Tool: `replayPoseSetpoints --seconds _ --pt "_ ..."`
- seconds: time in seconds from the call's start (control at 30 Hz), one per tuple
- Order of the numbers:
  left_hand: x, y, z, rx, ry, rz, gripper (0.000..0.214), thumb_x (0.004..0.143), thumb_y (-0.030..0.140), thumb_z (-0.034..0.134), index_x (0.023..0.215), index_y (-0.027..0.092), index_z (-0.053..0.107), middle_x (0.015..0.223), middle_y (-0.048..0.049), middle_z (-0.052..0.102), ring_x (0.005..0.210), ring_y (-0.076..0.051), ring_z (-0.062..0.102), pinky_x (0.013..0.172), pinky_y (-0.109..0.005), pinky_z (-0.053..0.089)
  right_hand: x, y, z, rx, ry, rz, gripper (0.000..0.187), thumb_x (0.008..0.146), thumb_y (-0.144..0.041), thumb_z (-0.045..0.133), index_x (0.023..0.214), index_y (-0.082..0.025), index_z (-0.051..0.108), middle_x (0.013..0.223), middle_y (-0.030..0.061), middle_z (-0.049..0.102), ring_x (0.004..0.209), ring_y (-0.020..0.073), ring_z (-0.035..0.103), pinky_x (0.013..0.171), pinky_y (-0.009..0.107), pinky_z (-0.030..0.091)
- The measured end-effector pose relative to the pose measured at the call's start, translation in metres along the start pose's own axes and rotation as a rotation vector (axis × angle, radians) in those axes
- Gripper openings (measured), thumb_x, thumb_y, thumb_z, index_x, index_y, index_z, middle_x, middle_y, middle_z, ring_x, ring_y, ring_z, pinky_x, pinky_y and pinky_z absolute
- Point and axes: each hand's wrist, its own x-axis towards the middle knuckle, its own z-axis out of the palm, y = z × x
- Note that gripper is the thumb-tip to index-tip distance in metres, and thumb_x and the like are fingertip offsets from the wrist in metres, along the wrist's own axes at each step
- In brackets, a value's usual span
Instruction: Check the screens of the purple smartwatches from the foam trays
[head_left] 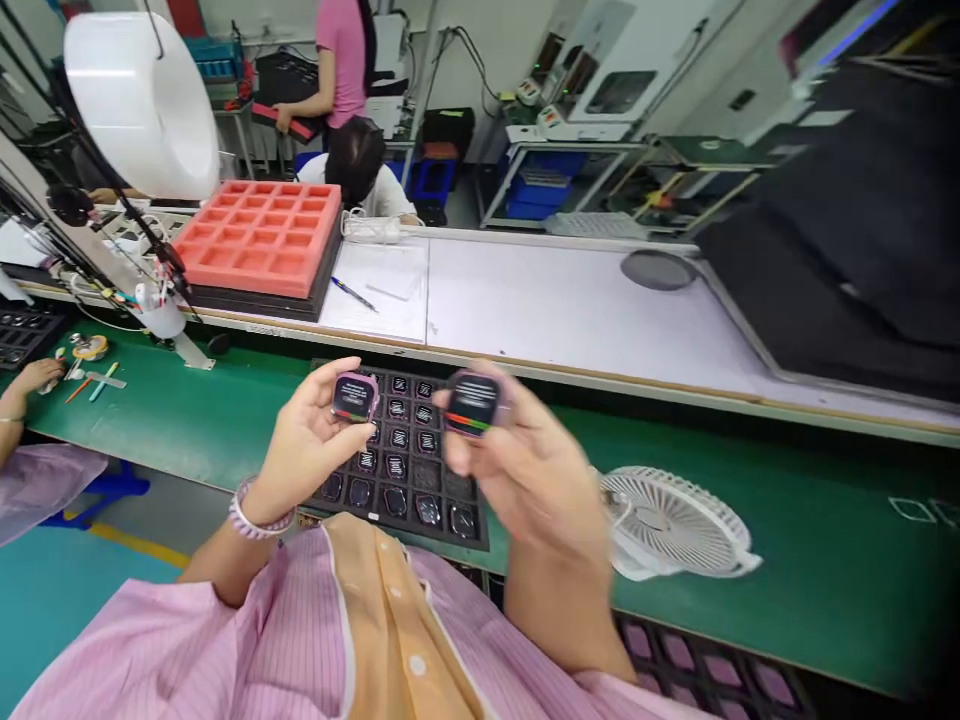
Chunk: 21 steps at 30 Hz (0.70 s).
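Between thumb and fingers, my left hand (pixel 304 435) pinches a smartwatch body (pixel 355 396) with a pinkish rim and a lit screen. My right hand (pixel 536 465), slightly blurred, grips a second smartwatch body (pixel 472 403); its screen shows lines of text above a red-green band. Both are held up over a black foam tray (pixel 442 530). Several watch bodies sit in the tray's pockets, some with text on their screens and the front row dark. At least one pocket near my right hand shows only bare foam.
A white fan (pixel 660 520) lies right of my right hand. Behind the bench runs a raised white shelf (pixel 525 300) with a red foam tray stack (pixel 259 240) and a pen (pixel 354 294). At far left is another person's hand (pixel 37 375). Another tray (pixel 697 665) sits low right.
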Motion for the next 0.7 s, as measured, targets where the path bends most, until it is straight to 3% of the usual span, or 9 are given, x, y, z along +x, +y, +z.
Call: replayPoseSetpoints --seconds 0.1,0.2,0.43,0.7 --pt "0.013 -0.024 0.01 -0.046 -0.02 -0.059 0.057 0.085 0.025 0.083 0.136 0.025 0.057 0.124 -0.0089 0.07 0.098 -0.015 0.073 0.079 -0.021 0.064 0.011 0.019 0.006 0.146 -0.008 0.073 0.059 0.088 -0.036 0.084 0.142 -0.032 0.06 0.118 0.006 0.072 0.081 0.0187 0.072 0.077 0.038 0.064" --pt "0.017 -0.034 0.011 -0.017 -0.045 -0.027 0.056 0.088 0.029 0.08 0.138 0.025 0.055 0.126 -0.0103 0.069 0.104 -0.018 0.074 0.081 -0.024 0.065 0.021 0.031 0.012 0.181 -0.022 0.1 0.062 0.086 -0.031 0.084 0.141 -0.03 0.058 0.109 0.0038 0.073 0.083 0.0183 0.072 0.078 0.035 0.062" --pt "0.02 -0.037 0.009 0.03 0.0 -0.003 0.048 0.089 0.034 0.08 0.132 0.023 0.06 0.118 -0.0089 0.074 0.081 -0.014 0.075 0.069 -0.023 0.065 0.026 0.029 0.017 0.038 0.024 0.019 0.048 0.086 -0.036 0.081 0.128 -0.029 0.06 0.107 0.0029 0.069 0.072 0.0155 0.065 0.069 0.033 0.057" --pt "0.018 -0.032 0.009 0.004 -0.017 -0.046 0.049 0.093 0.031 0.073 0.139 0.019 0.058 0.123 -0.0117 0.076 0.077 -0.015 0.078 0.08 -0.029 0.07 0.034 0.029 0.023 0.032 0.054 -0.015 0.045 0.083 -0.029 0.08 0.123 -0.027 0.061 0.1 0.0008 0.065 0.067 0.0133 0.061 0.068 0.032 0.056"
